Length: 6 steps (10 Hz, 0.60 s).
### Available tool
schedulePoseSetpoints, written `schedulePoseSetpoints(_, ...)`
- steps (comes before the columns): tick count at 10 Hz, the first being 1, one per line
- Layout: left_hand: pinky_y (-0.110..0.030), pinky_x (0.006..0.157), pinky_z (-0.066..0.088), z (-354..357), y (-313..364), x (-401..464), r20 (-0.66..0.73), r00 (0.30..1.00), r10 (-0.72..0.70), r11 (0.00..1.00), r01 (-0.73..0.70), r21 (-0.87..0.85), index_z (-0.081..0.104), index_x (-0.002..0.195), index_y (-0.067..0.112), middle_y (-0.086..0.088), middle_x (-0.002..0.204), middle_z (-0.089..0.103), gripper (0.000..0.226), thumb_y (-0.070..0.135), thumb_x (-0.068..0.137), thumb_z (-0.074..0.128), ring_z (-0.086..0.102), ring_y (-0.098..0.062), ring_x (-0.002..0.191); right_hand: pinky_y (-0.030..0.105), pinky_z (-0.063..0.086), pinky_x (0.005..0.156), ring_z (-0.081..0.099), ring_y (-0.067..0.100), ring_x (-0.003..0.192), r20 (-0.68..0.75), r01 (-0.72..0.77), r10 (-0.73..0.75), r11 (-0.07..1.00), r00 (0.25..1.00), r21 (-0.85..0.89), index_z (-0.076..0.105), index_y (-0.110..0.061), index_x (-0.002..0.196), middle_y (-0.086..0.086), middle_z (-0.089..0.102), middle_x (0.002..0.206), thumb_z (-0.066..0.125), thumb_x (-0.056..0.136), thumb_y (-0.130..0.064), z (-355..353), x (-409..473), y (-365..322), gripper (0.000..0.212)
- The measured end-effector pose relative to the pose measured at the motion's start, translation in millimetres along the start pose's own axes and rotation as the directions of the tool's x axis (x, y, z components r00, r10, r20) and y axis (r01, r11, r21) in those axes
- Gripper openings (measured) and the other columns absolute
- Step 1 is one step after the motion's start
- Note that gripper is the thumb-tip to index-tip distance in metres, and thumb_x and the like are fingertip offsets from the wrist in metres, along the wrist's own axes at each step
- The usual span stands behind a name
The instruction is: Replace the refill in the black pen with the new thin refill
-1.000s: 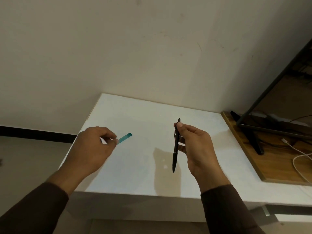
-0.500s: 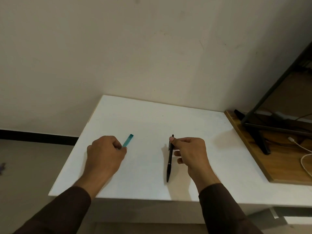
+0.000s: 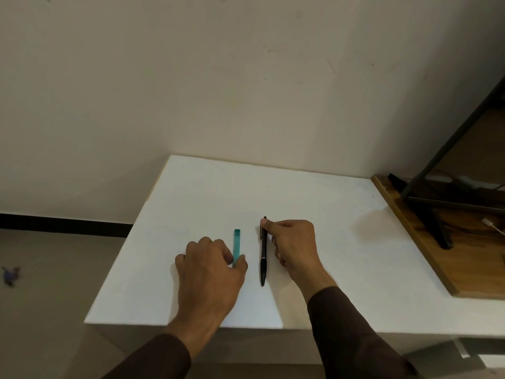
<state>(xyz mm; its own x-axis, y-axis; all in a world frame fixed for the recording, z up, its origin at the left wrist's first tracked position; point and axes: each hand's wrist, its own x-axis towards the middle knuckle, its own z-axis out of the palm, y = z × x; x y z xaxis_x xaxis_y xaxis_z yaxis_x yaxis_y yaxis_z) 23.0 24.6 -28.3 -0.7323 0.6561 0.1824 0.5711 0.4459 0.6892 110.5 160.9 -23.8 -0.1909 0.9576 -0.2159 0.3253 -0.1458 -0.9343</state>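
Observation:
A black pen [image 3: 263,255] lies lengthwise on the white table [image 3: 341,258], tip toward me. My right hand [image 3: 293,243] pinches its upper end between thumb and fingers. To its left lies a thin teal piece [image 3: 236,243], pointing away from me; its near end is hidden between the thumb and fingers of my left hand [image 3: 210,269], which rests knuckles-up on the table. I cannot tell whether the teal piece is the refill itself or a sleeve around it.
A wooden board [image 3: 448,242] adjoins the table on the right, carrying a black monitor stand [image 3: 434,222] and a white cable [image 3: 492,225]. A beige wall rises behind the table. The floor drops away left of the table's edge.
Both hands have come down from the air to the table. The pen went from upright in my right hand to lying flat, and the teal piece now rests on the surface beside it.

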Motion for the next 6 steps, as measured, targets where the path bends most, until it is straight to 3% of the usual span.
schedulePoseSetpoints(1,-0.032,0.083,0.038,1.2,-1.2,0.4,-0.003,1.0,-0.01,1.0,0.01,-0.002,0.071,0.084,0.019,0.006,0.084,0.065,0.027,0.045,0.085,0.076,0.059,-0.016,0.085,0.026,0.043,0.05,0.044,0.013,0.04,-0.037,0.025,-0.026,0.999,0.999,-0.044,0.077,-0.007,0.069,-0.006,0.049,0.043,0.081,0.085,-0.038,5.7,4.7,1.8,0.035)
schedulePoseSetpoints(2,-0.031,0.083,0.036,2.2,-2.4,0.6,-0.003,1.0,-0.008,1.0,0.008,-0.005,0.07,0.084,0.019,0.005,0.085,0.066,0.03,0.048,0.084,0.076,0.059,-0.016,0.085,0.026,0.043,0.05,0.044,0.013,0.041,-0.045,0.024,-0.026,0.998,0.999,-0.057,0.077,-0.009,0.067,-0.008,0.049,0.04,0.081,0.084,-0.04,4.5,5.5,3.5,0.035)
schedulePoseSetpoints(3,-0.034,0.085,0.043,0.1,-2.2,0.7,0.002,1.0,0.008,1.0,-0.008,-0.017,0.07,0.083,0.019,0.006,0.083,0.065,0.03,0.048,0.084,0.076,0.059,-0.016,0.085,0.025,0.043,0.047,0.043,0.015,0.042,-0.05,0.041,-0.044,0.998,0.998,-0.057,0.076,0.001,0.076,0.004,0.05,0.051,0.08,0.085,-0.042,1.6,6.6,7.1,0.043)
schedulePoseSetpoints(4,-0.039,0.085,0.05,-0.9,-4.7,1.3,0.011,1.0,0.029,0.998,-0.029,-0.047,0.069,0.079,0.018,0.005,0.078,0.065,0.028,0.045,0.086,0.075,0.061,-0.018,0.08,0.02,0.044,0.041,0.047,0.006,0.032,-0.028,0.037,-0.039,0.997,0.999,-0.07,0.076,-0.009,0.072,-0.006,0.058,0.045,0.078,0.086,-0.041,-3.0,0.9,4.4,0.035)
schedulePoseSetpoints(5,-0.041,0.083,0.05,-3.5,-10.5,2.3,0.024,0.996,0.082,0.995,-0.081,-0.061,0.064,0.075,0.021,0.005,0.075,0.063,0.024,0.038,0.09,0.073,0.061,-0.018,0.077,0.022,0.045,0.041,0.058,0.01,0.036,0.011,0.079,-0.078,0.992,0.997,-0.097,0.075,-0.012,0.087,0.002,0.073,0.068,0.075,0.091,-0.036,-13.6,-5.3,5.7,0.024)
schedulePoseSetpoints(6,-0.039,0.084,0.046,-8.7,-19.6,1.1,-0.02,0.988,0.154,0.986,-0.153,0.063,0.071,0.088,0.017,-0.001,0.089,0.068,0.01,0.027,0.093,0.071,0.06,-0.021,0.087,0.024,0.05,0.067,0.069,0.016,0.072,-0.05,0.186,-0.221,0.909,0.974,-0.374,0.073,-0.014,0.108,0.002,0.076,0.097,0.064,0.099,-0.031,-23.1,-27.0,8.7,0.021)
